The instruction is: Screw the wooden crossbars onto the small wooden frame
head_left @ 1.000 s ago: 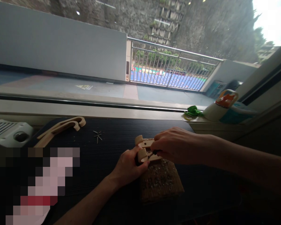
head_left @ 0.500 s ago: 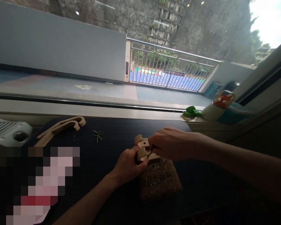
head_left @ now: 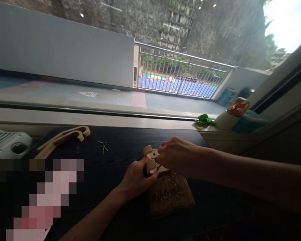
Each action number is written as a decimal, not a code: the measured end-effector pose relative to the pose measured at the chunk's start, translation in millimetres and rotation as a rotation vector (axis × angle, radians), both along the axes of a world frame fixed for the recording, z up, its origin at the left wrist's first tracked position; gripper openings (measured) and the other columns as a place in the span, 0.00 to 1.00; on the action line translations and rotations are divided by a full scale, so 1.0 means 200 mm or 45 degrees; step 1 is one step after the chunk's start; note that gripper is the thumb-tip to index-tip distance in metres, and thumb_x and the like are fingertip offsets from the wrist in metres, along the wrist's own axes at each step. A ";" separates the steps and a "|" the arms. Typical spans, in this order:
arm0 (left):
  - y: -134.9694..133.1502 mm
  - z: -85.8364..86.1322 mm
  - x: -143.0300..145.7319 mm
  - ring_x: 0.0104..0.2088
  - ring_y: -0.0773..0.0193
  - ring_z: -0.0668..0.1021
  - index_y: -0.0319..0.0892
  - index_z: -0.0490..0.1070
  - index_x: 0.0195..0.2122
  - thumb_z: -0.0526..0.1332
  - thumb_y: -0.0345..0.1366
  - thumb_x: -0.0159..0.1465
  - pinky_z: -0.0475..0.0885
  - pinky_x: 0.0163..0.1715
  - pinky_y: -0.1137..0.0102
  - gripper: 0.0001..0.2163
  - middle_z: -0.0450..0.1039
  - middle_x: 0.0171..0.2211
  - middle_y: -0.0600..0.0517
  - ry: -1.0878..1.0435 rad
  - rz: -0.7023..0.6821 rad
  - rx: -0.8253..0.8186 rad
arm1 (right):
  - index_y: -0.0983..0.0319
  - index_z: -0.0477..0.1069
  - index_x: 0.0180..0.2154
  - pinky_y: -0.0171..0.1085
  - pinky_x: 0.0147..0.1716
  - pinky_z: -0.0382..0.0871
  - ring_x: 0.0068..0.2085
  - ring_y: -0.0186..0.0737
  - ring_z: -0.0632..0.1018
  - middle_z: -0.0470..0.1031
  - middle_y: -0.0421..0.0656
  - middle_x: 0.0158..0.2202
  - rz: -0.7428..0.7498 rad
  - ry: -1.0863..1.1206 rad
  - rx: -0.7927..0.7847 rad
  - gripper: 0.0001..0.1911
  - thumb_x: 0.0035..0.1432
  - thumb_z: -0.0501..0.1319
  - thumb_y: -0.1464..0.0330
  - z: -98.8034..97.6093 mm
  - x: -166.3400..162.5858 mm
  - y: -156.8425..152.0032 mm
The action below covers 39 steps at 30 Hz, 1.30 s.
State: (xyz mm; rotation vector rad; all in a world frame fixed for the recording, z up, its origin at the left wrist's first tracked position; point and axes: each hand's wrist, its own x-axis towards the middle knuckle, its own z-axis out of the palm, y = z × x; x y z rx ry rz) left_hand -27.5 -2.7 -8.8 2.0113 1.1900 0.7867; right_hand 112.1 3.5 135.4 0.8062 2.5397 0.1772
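My left hand (head_left: 136, 179) is closed around a small pale wooden piece (head_left: 150, 160) with rounded lobes and small holes, held at the far edge of a brown block (head_left: 169, 195) strewn with wood chips. My right hand (head_left: 177, 155) is closed in a pinch right against the wooden piece from the right; earlier frames show a thin dark tool in it, now hidden by the fingers. Both hands work over a dark ribbed table top (head_left: 120, 147).
A curved wooden part (head_left: 65, 136) lies at the back left, several small nails (head_left: 103, 146) near it. A white device (head_left: 7, 144) sits at the left edge. On the windowsill stand a green thing (head_left: 203, 118) and a white container (head_left: 234, 115).
My right hand has slid a little left and further over the wooden piece, covering the thin tool tip. The left hand keeps its grip.
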 end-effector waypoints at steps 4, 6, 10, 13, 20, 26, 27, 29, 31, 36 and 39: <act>0.00 -0.01 0.00 0.28 0.65 0.72 0.44 0.67 0.43 0.59 0.42 0.52 0.64 0.28 0.73 0.17 0.72 0.29 0.53 0.042 0.008 0.007 | 0.63 0.69 0.28 0.31 0.23 0.54 0.26 0.33 0.71 0.71 0.42 0.24 -0.193 0.026 -0.058 0.06 0.52 0.54 0.73 -0.03 0.02 0.03; 0.00 -0.01 0.00 0.27 0.66 0.71 0.43 0.67 0.40 0.59 0.41 0.52 0.63 0.28 0.74 0.15 0.72 0.28 0.53 0.061 0.018 0.014 | 0.63 0.69 0.27 0.31 0.22 0.54 0.26 0.34 0.72 0.71 0.42 0.23 -0.322 -0.009 -0.074 0.07 0.52 0.54 0.70 -0.03 0.00 0.03; 0.00 -0.01 0.00 0.26 0.67 0.71 0.44 0.66 0.43 0.58 0.40 0.53 0.63 0.28 0.74 0.16 0.72 0.29 0.54 0.036 0.008 0.028 | 0.64 0.70 0.27 0.32 0.23 0.57 0.28 0.38 0.74 0.73 0.45 0.24 -0.426 -0.046 -0.097 0.08 0.52 0.54 0.69 0.00 -0.05 0.02; 0.00 -0.01 0.00 0.27 0.66 0.72 0.44 0.66 0.43 0.59 0.41 0.52 0.64 0.28 0.74 0.17 0.72 0.28 0.54 0.012 -0.015 0.019 | 0.64 0.70 0.30 0.32 0.22 0.57 0.27 0.38 0.74 0.73 0.44 0.25 -0.354 -0.017 -0.104 0.06 0.50 0.56 0.69 0.03 -0.06 0.00; 0.00 0.00 0.00 0.29 0.64 0.73 0.44 0.65 0.45 0.59 0.41 0.52 0.65 0.30 0.73 0.18 0.73 0.31 0.53 0.003 -0.006 0.001 | 0.64 0.68 0.24 0.32 0.21 0.54 0.27 0.36 0.73 0.73 0.41 0.25 -0.017 -0.006 -0.033 0.06 0.49 0.56 0.77 0.05 -0.04 0.01; 0.00 0.01 0.00 0.29 0.64 0.72 0.44 0.65 0.44 0.59 0.41 0.52 0.65 0.31 0.72 0.18 0.72 0.31 0.52 0.020 0.005 -0.015 | 0.64 0.68 0.24 0.31 0.19 0.52 0.25 0.35 0.73 0.71 0.41 0.23 -0.084 -0.016 -0.052 0.04 0.48 0.56 0.75 0.00 -0.02 0.02; 0.00 0.01 0.00 0.29 0.64 0.72 0.43 0.66 0.43 0.59 0.41 0.52 0.65 0.31 0.72 0.17 0.72 0.31 0.52 0.022 0.008 -0.014 | 0.64 0.68 0.25 0.31 0.19 0.52 0.25 0.35 0.73 0.71 0.41 0.22 -0.146 -0.025 -0.066 0.04 0.48 0.56 0.74 0.00 -0.02 0.02; 0.00 0.00 0.00 0.28 0.64 0.72 0.43 0.67 0.42 0.59 0.40 0.52 0.65 0.30 0.72 0.16 0.72 0.30 0.52 0.025 0.019 -0.018 | 0.64 0.69 0.27 0.31 0.20 0.54 0.25 0.35 0.73 0.71 0.42 0.22 -0.272 -0.029 -0.082 0.05 0.50 0.55 0.71 0.00 0.00 0.02; 0.00 0.00 0.00 0.28 0.65 0.72 0.44 0.67 0.42 0.59 0.40 0.51 0.65 0.30 0.72 0.16 0.72 0.30 0.52 0.019 0.024 -0.022 | 0.64 0.69 0.27 0.31 0.21 0.55 0.26 0.36 0.73 0.72 0.43 0.23 -0.377 -0.035 -0.085 0.07 0.51 0.54 0.69 0.01 0.01 0.02; 0.00 0.00 0.00 0.26 0.66 0.72 0.43 0.68 0.40 0.59 0.39 0.52 0.65 0.28 0.73 0.14 0.72 0.29 0.54 -0.016 0.017 0.010 | 0.64 0.69 0.29 0.31 0.21 0.56 0.26 0.36 0.73 0.72 0.43 0.24 -0.424 0.008 -0.103 0.06 0.51 0.55 0.69 0.02 -0.01 0.00; 0.00 -0.01 0.00 0.27 0.66 0.72 0.43 0.67 0.40 0.59 0.40 0.52 0.65 0.28 0.73 0.15 0.72 0.28 0.54 -0.010 0.002 0.018 | 0.65 0.69 0.32 0.30 0.21 0.56 0.26 0.34 0.73 0.72 0.43 0.27 -0.322 0.050 -0.112 0.06 0.51 0.56 0.71 0.03 -0.04 -0.01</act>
